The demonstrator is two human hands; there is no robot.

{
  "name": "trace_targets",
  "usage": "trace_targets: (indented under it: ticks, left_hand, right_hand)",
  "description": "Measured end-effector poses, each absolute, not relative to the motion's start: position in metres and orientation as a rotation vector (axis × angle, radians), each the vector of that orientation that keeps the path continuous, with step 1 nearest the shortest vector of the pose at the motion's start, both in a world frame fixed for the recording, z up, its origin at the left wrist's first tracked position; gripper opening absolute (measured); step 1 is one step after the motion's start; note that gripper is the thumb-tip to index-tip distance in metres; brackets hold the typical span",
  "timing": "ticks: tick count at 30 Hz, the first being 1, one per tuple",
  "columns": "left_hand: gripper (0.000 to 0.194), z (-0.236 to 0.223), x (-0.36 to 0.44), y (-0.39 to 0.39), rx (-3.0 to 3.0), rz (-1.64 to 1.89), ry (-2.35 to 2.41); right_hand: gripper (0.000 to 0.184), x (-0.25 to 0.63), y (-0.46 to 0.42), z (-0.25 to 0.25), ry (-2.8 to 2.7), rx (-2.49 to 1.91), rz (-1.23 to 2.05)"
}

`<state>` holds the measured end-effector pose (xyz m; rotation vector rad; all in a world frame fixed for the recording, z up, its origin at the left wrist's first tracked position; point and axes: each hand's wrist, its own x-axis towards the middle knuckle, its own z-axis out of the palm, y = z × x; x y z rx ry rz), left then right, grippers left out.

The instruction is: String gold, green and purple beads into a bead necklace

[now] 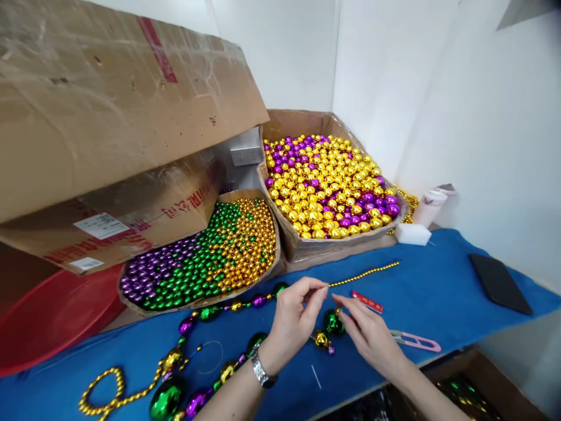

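Observation:
My left hand (294,313), with a silver watch on the wrist, is closed in a pinch. Its fingertips meet the near end of a thin string of small gold beads (363,273) that stretches right across the blue cloth. Facing it is my right hand (370,336), thumb and forefinger curved and apart. A large shiny green bead (333,323) lies beside those fingertips, with a gold bead (320,338) next to it. Under and left of my left arm lies a necklace of green, gold and purple beads (169,397); the arm hides part of it.
Cardboard boxes hold small beads (188,275) and bigger gold and purple beads (324,187). Another carton (109,105) overhangs the left side, above a red basin (65,316). On the blue cloth (447,269) are pink-handled scissors (421,341), a red packet (367,302) and a black tablet-like object (500,282).

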<state>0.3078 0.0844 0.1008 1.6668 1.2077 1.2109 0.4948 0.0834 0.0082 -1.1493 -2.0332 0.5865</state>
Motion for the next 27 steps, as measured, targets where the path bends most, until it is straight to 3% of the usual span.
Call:
trace_targets:
  ticks: [3,7,12,17,27]
  left_hand:
    - [0.018,0.105,0.309,0.083,1.604,1.261,1.162]
    - [0.024,0.078,0.312,0.075,1.712,1.217,1.223]
    - [0.053,0.021,0.332,0.063,2.169,0.827,1.236]
    - [0.052,-0.003,0.338,0.059,2.337,0.532,1.408]
    - [0.055,0.003,0.296,0.055,2.430,0.344,1.600]
  right_hand:
    - [0.027,0.488,0.085,0.014,-2.009,-1.090,0.665]
    - [0.028,0.491,0.085,0.022,-1.899,-1.102,0.773]
    - [0.031,0.489,0.077,0.041,-1.761,-1.090,0.987]
    - [0.032,0.501,0.075,0.043,-1.424,-1.086,1.165]
    - [0.031,0.545,0.090,0.006,-0.800,-1.076,1.175]
